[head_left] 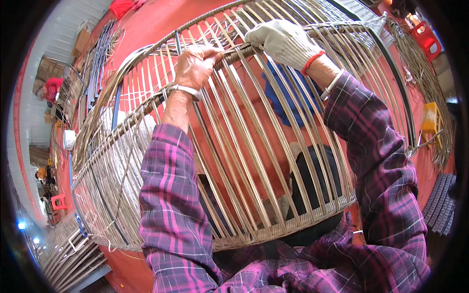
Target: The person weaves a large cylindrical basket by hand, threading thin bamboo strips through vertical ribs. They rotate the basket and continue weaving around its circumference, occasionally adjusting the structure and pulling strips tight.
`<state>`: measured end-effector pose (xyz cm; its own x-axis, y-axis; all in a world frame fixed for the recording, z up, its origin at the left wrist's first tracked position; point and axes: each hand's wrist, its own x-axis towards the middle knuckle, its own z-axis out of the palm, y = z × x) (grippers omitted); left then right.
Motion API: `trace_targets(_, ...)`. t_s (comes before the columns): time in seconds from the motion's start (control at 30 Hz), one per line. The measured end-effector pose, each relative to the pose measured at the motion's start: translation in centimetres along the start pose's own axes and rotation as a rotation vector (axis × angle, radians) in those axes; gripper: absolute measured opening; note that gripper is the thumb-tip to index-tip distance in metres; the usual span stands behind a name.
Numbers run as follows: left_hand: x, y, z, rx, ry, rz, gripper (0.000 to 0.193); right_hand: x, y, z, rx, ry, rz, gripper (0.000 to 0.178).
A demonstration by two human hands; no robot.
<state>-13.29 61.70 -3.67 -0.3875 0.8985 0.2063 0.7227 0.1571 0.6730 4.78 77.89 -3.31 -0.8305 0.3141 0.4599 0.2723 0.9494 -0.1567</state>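
A large wicker frame (298,222) of long brown and tan rattan strips lies across my lap. A woven rail (238,54) crosses the strips at its upper middle. My bare left hand (198,67) is closed at this rail, thumb and fingertips pinching its edge. To its right, my right hand (283,43), in a white knitted glove, is curled closed against the rail. Whatever lies inside the gloved fingers is hidden. Between the two hands a short wrapped stretch of the rail shows. Below it the strips fan down toward me, side by side with gaps.
Loose rattan strands (424,83) hang in a long bundle at the right. A yellow stool (431,124) and a red stool (426,40) stand there too. Dark bars (100,66) lie on the red floor at upper left. Another person (51,90) bends at the far left.
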Motion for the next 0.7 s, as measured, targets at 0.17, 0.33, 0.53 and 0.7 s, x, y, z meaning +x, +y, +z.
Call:
trace_targets(0.17,-0.2,0.4,1.2,0.024,0.093,0.011,0.017,-0.2,-0.7,-0.3,0.026,-0.068,0.036,0.018)
trace_targets(0.33,-4.3,-0.5,0.4,0.176,0.210,0.239,0.026,-0.9,-3.5,-0.2,-0.091,-0.088,-0.134,0.053)
trace_targets(0.53,-12.2,-4.7,-7.9,0.487,0.430,0.136,0.031,0.0,-8.2,1.9,-0.175,-0.130,-0.168,0.088)
trace_targets(0.7,-15.8,-5.8,-9.2,0.697,0.395,0.179,0.033,0.7,-11.9,3.4,-0.099,0.012,-0.251,0.090)
